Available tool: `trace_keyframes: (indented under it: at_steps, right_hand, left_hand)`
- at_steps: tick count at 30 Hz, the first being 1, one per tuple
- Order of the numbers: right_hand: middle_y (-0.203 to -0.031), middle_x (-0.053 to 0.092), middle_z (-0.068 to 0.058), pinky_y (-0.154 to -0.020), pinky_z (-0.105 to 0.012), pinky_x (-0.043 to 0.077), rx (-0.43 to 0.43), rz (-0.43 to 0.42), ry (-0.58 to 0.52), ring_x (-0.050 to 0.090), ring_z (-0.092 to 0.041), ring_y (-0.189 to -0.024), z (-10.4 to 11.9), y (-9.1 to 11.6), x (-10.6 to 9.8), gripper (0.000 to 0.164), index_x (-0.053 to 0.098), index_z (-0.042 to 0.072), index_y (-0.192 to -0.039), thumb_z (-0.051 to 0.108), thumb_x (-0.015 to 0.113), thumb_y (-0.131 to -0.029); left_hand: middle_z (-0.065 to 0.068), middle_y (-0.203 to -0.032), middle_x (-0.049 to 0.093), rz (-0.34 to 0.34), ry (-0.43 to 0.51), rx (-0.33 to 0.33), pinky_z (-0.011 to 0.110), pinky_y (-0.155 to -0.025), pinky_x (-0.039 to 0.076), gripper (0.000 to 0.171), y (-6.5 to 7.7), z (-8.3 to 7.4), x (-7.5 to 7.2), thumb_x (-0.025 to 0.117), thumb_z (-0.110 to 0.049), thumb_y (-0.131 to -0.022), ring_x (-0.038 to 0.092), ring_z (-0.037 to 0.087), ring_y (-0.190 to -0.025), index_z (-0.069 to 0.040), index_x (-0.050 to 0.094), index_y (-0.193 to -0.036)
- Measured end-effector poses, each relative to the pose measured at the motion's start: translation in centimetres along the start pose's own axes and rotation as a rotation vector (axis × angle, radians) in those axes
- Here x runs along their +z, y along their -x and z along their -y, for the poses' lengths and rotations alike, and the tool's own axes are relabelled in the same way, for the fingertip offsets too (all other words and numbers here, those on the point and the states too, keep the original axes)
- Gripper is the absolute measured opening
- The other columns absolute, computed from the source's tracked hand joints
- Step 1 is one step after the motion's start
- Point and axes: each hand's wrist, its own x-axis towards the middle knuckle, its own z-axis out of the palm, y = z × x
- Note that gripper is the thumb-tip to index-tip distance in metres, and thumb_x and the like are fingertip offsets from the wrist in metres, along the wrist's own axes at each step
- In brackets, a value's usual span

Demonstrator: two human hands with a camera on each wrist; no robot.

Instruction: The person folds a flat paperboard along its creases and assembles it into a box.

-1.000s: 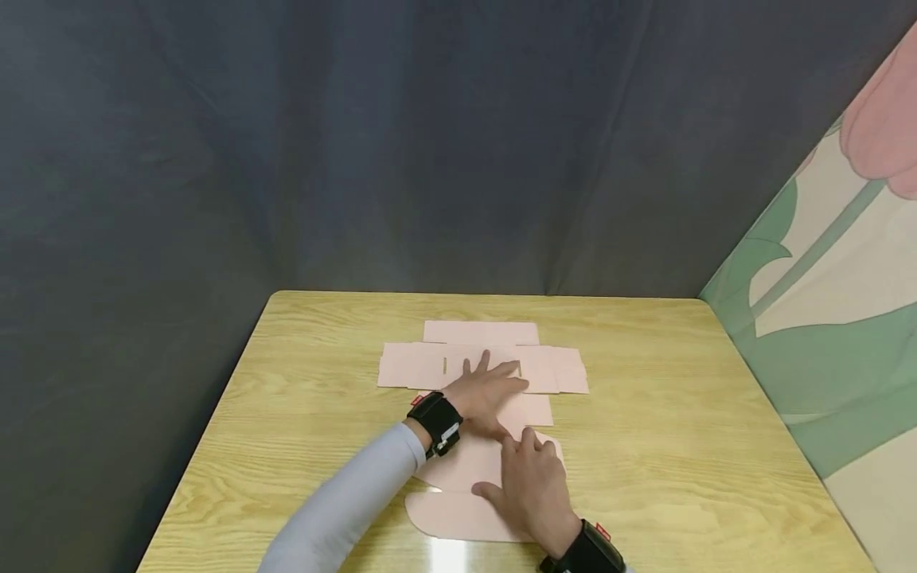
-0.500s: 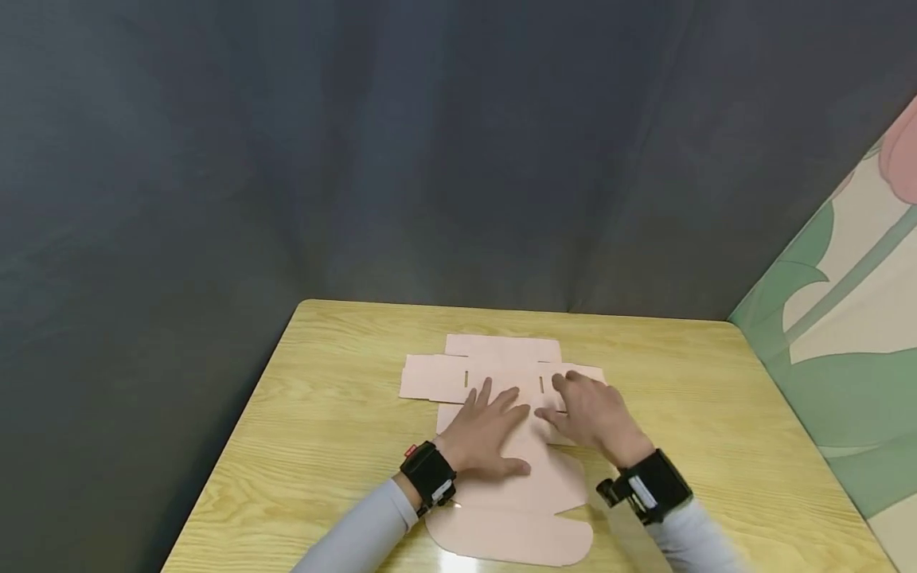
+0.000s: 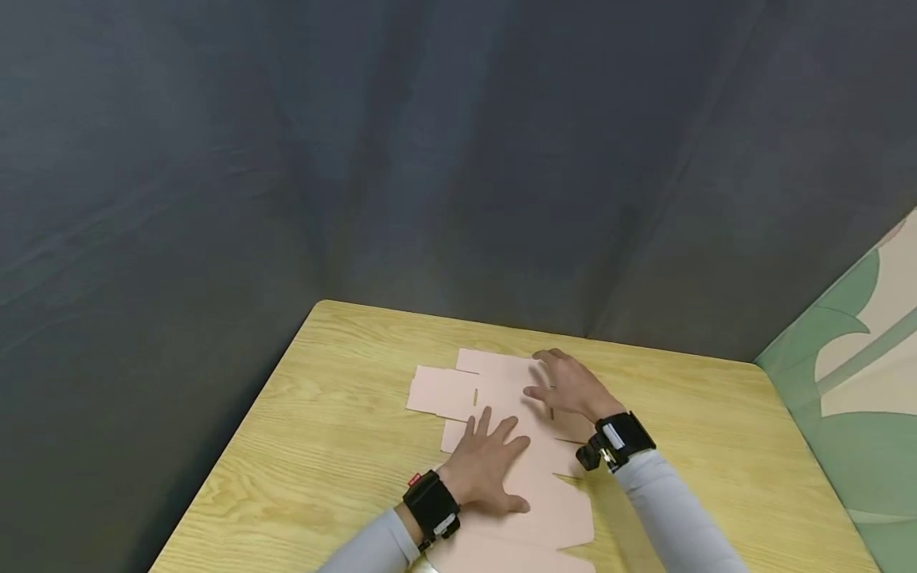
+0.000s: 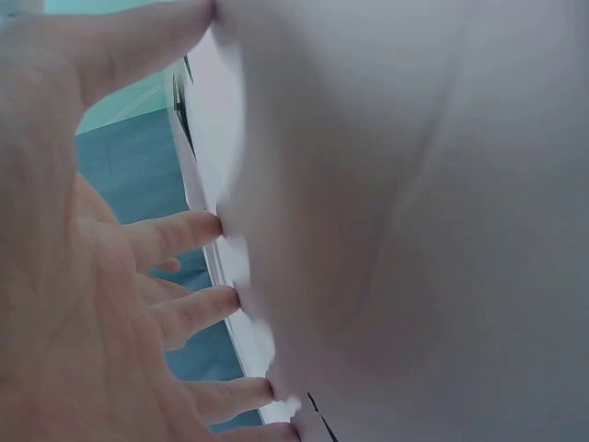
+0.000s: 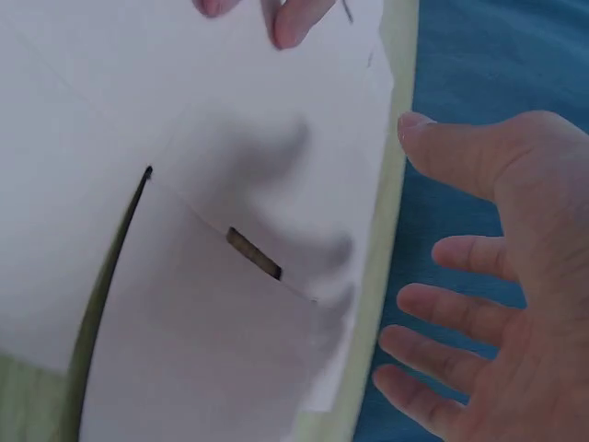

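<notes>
A flat, pale pink cardboard box blank [image 3: 530,509] with side flaps and slots lies on the table. My left hand [image 3: 485,471] presses on its middle with fingers spread wide, and in the left wrist view the fingertips [image 4: 225,299] touch the card. Over the far right part hovers my right hand [image 3: 573,387], its fingers slightly bent and holding nothing. A shadow of it falls on the card in the right wrist view, beside a narrow slot [image 5: 253,253] at a crease; the thumb and fingers stand apart from the surface there. The right flap is partly hidden under the right hand.
The wood-grain table [image 3: 344,430] extends on both sides of the blank. A dark curtain [image 3: 430,175] hangs behind its far edge. At the right is a cloth [image 3: 845,374] with a green and pink plant print.
My right hand has gone from the near part of the blank over the right flap to above the far right part. The left hand shifted nearer and stays spread on the card.
</notes>
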Motion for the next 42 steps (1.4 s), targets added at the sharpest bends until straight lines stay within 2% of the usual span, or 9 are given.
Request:
trace_keyframes:
  at_steps: [5, 9, 14, 19, 25, 33, 42]
  right_hand:
    - [-0.154, 0.052, -0.028, -0.109, -0.065, 0.050, 0.035, 0.000, -0.021, 0.056, -0.050, -0.137, -0.8, -0.9, 0.7, 0.077, 0.052, 0.000, -0.153, 0.038, 0.081, -0.094]
    - [-0.151, 0.055, -0.029, -0.111, -0.068, 0.048, 0.043, -0.014, 0.015, 0.055, -0.051, -0.137, -1.2, -1.3, 1.3, 0.078, 0.055, 0.001, -0.152, 0.041, 0.083, -0.092]
    - [-0.143, 0.063, -0.026, -0.110, -0.074, 0.043, 0.044, -0.049, 0.068, 0.060, -0.050, -0.131, -1.8, -1.2, 1.6, 0.076, 0.057, 0.002, -0.149, 0.043, 0.084, -0.091]
    - [-0.133, 0.068, -0.023, -0.102, -0.068, 0.050, 0.028, -0.081, 0.079, 0.067, -0.044, -0.117, -2.0, -1.3, 1.4, 0.072, 0.060, 0.001, -0.146, 0.041, 0.083, -0.091]
    - [-0.135, 0.065, -0.024, -0.098, -0.064, 0.054, 0.058, -0.090, 0.052, 0.067, -0.042, -0.113, -1.9, -1.2, 1.1, 0.063, 0.061, 0.000, -0.144, 0.037, 0.078, -0.096]
    - [-0.130, 0.067, -0.027, -0.088, -0.058, 0.059, 0.059, -0.163, 0.031, 0.071, -0.039, -0.102, -1.8, -1.2, 0.1, 0.057, 0.060, -0.004, -0.143, 0.028, 0.077, -0.098]
    - [-0.116, 0.075, -0.025, -0.082, -0.055, 0.061, -0.026, -0.254, 0.067, 0.073, -0.038, -0.094, -0.7, -1.4, -1.5, 0.041, 0.072, -0.006, -0.127, 0.021, 0.078, -0.097]
  left_hand:
    - [0.001, -0.170, 0.037, -0.006, -0.010, -0.013, 0.067, -0.122, 0.037, 0.093, -0.2, -0.7, 0.0, 0.079, -0.077, -0.078, 0.031, 0.051, -0.157, -0.033, 0.051, -0.155]
    - [-0.001, -0.170, 0.036, 0.002, -0.019, -0.021, 0.066, -0.123, 0.037, 0.093, -0.1, -1.1, 0.1, 0.079, -0.078, -0.077, 0.031, 0.049, -0.157, -0.035, 0.051, -0.155]
    - [-0.003, -0.166, 0.042, -0.014, -0.044, 0.023, 0.060, -0.121, 0.041, 0.084, 0.1, -1.8, 0.0, 0.078, -0.076, -0.080, 0.037, 0.043, -0.154, -0.037, 0.056, -0.151]
    - [-0.005, -0.160, 0.046, -0.050, -0.099, 0.051, 0.051, -0.117, 0.045, 0.075, 0.2, -2.2, 0.0, 0.077, -0.075, -0.081, 0.044, 0.032, -0.147, -0.044, 0.059, -0.148]
    - [-0.005, -0.158, 0.047, -0.056, -0.086, 0.063, 0.043, -0.115, 0.046, 0.076, 0.3, -2.6, 0.0, 0.080, -0.073, -0.080, 0.047, 0.027, -0.136, -0.044, 0.060, -0.148]
    - [-0.006, -0.152, 0.048, -0.075, -0.073, 0.095, 0.031, -0.090, 0.053, 0.076, 0.0, -2.5, -0.1, 0.081, -0.072, -0.079, 0.047, 0.027, -0.127, -0.043, 0.061, -0.147]
    - [-0.005, -0.148, 0.051, -0.080, -0.068, 0.098, 0.030, -0.090, 0.050, 0.073, -0.5, -2.2, -0.1, 0.080, -0.071, -0.081, 0.049, 0.023, -0.122, -0.042, 0.062, -0.146]
